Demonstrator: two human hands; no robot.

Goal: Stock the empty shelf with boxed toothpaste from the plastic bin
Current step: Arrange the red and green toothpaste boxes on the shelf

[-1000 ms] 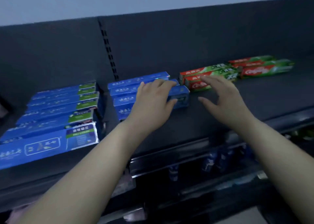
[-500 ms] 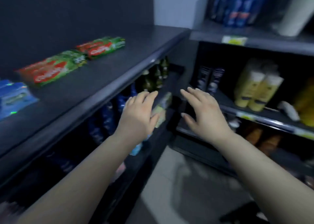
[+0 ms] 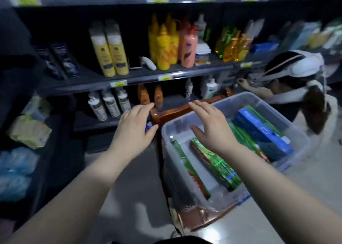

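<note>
— Where did the hands go?
— Off the toothpaste shelf, which has left the view. The left hand [image 3: 133, 130] has come off the blue box it rested on and now hovers, fingers straight, just left of the plastic bin [image 3: 167, 138].
— And the right?
— The right hand [image 3: 212, 129] has swung over the bin, fingers spread above the green boxes [image 3: 218, 166]. A crouching person [image 3: 296, 80] has come into view.

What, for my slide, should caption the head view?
Right hand over the bin of toothpaste boxes, left hand beside it, both open.
</note>
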